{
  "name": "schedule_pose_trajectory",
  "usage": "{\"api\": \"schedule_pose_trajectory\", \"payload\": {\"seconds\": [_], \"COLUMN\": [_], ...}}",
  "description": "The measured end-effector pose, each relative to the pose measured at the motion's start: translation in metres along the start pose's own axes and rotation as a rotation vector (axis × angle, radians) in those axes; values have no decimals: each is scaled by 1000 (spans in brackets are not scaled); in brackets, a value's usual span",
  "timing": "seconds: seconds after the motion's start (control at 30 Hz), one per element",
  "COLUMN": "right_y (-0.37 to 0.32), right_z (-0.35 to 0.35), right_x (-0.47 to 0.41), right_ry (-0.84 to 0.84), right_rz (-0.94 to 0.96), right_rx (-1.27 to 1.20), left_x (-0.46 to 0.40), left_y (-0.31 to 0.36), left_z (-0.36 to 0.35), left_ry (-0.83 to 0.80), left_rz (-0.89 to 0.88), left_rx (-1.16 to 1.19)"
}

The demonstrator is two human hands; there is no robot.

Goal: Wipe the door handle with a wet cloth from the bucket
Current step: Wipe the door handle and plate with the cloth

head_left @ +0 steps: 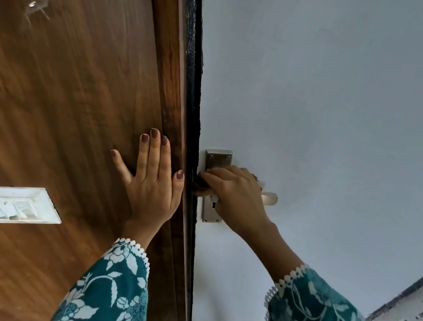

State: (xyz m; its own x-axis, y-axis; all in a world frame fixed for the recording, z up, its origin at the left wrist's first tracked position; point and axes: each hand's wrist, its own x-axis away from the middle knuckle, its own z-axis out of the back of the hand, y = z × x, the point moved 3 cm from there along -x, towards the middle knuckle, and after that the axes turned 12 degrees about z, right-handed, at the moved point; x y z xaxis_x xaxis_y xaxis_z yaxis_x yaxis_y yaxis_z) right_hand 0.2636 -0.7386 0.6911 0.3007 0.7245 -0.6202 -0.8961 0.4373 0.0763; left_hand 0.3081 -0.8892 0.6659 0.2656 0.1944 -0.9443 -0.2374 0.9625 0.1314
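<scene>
— Any writing showing?
— None readable; the switch plate (3, 203) on the wood panel (55, 93) is lying blank.
— Where is the door handle (268, 198) sitting?
— On the pale door (342, 98), just beside its edge, its lever running sideways with the free end pointing right.
— The hands?
— The right hand (233, 192) is curling round the lever over a dark cloth (202, 182); the left hand (154, 181) is pressing flat, fingers spread.

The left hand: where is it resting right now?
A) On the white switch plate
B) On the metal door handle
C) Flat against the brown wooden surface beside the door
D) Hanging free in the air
C: the left hand lies palm-flat with fingers spread on the wooden surface, while the right hand covers the door handle.
</scene>
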Motion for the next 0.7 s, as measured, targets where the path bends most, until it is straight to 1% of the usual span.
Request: {"api": "schedule_pose_trajectory", "payload": {"seconds": [0.03, 0.1, 0.2, 0.37, 0.5, 0.53, 0.6, 0.7], "right_y": [-2, 1, 11, 34, 77, 83, 82, 52], "right_z": [-2, -1, 3, 12, 34, 36, 34, 16], "right_x": [-4, -5, 3, 21, 51, 60, 72, 73], "right_ry": [-60, -108, -68, -35, -101, -85, 13, 198], "right_rz": [35, 47, 20, -110, -272, -325, -421, -440], "right_rx": [17, 41, 58, 119, 189, 184, 162, 148], "left_x": [1, 2, 2, 2, 2, 2, 2, 2], "left_y": [0, -1, -2, -2, 0, 0, -1, -1], "left_z": [-1, -2, -5, -7, -7, -7, -6, -5], "left_ry": [5, 19, 49, 51, 60, 61, 60, 53], "left_rz": [-12, -20, -12, -15, -10, -9, -6, -6], "left_rx": [-3, -5, -9, 4, 11, 12, 17, 22]}}
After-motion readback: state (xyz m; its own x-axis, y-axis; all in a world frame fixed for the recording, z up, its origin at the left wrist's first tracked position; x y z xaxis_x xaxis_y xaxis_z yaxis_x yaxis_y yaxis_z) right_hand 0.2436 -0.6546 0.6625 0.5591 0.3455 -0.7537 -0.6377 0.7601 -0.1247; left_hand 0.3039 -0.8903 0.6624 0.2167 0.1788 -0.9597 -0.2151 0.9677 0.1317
